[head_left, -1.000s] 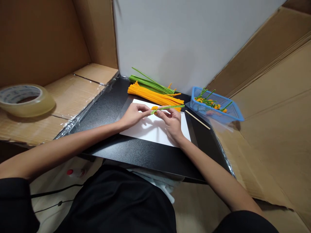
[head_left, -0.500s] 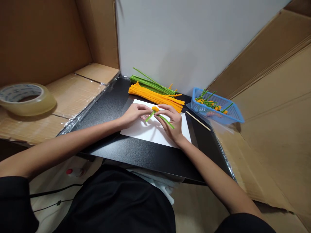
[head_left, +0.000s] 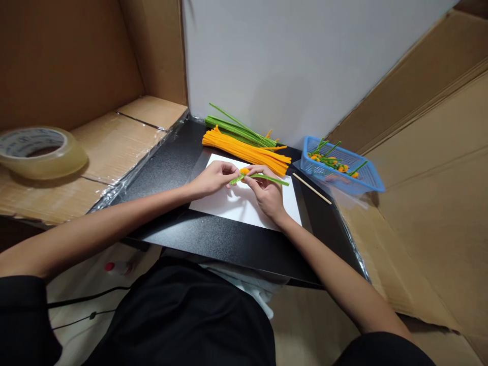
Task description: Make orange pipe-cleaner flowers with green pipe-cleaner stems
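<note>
Between my hands is a small orange pipe-cleaner flower, held above a white sheet. A green pipe cleaner runs from its base, with one end sticking out to the right past my fingers and a shorter part at the left. My left hand pinches the short green part beside the flower. With thumb and fingers, my right hand grips the flower and the green stem at its base. The fingers partly cover the flower.
Behind the sheet lie bundles of orange pipe cleaners and green pipe cleaners. A blue basket with finished-looking flowers stands at the right, near a thin wooden stick. A tape roll rests on cardboard at the left.
The flower has tipped in my fingers, and the long green end has swung up from pointing down-right to nearly level. My right hand has turned slightly; both hands keep their hold.
</note>
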`<action>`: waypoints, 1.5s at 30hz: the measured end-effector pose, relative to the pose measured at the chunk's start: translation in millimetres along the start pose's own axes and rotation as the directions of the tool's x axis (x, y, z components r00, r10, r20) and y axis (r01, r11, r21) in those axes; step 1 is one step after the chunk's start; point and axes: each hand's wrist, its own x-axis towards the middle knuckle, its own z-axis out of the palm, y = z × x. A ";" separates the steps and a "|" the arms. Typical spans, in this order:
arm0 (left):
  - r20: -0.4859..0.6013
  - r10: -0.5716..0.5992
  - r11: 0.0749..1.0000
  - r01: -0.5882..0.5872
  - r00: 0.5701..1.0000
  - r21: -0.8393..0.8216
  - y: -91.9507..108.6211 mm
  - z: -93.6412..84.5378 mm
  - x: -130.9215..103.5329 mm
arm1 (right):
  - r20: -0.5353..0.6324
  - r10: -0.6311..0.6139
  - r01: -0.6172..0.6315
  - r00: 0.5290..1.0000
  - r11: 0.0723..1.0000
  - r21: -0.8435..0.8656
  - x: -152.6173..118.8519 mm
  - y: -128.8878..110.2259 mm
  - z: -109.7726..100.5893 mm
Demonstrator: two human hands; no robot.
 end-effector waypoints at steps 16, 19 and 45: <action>-0.200 0.122 0.974 -0.078 0.972 0.212 7.0 7.5 -9.5 | 0.132 -0.062 0.073 0.989 0.994 -0.084 4.6 -0.3 -11.1; -0.180 -0.017 0.997 0.030 0.984 0.071 8.4 7.3 -7.3 | 0.152 -0.011 0.006 0.988 0.999 0.037 7.5 1.3 -12.0; -0.086 -0.041 0.998 0.045 0.995 0.038 3.5 4.7 -6.8 | 0.129 0.129 -0.146 0.983 0.980 0.137 9.4 4.3 -13.6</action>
